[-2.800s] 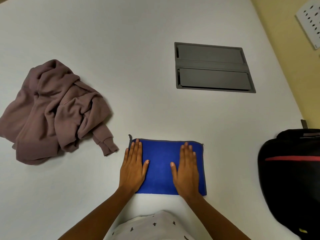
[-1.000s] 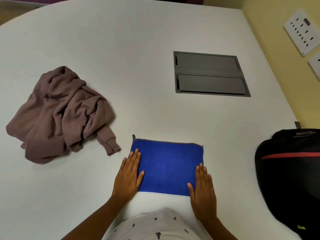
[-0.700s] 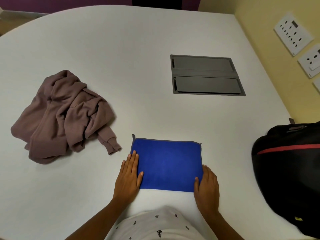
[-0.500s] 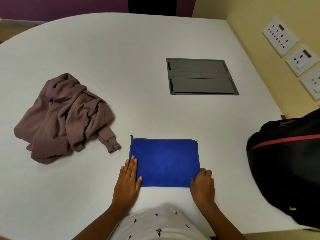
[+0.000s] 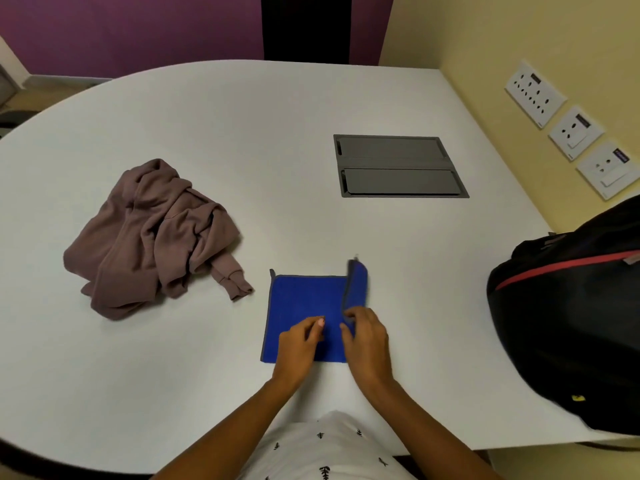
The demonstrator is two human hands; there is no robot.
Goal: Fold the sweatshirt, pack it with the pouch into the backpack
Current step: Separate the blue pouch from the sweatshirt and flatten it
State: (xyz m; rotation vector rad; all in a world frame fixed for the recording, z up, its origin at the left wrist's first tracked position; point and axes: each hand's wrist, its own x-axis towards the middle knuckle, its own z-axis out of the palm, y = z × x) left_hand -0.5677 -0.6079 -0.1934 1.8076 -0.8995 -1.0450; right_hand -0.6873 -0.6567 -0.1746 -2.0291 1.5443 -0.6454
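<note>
The right hand pinches up the right edge of a flat blue fabric pouch on the white table, left hand curled atop it, grip unclear; a firm, low pinch should stop sagging.

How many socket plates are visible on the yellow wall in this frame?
3. All on the right-hand wall in a slanting row: the far plate, the middle plate, and the near plate just above the backpack. More may lie outside the frame.
</note>
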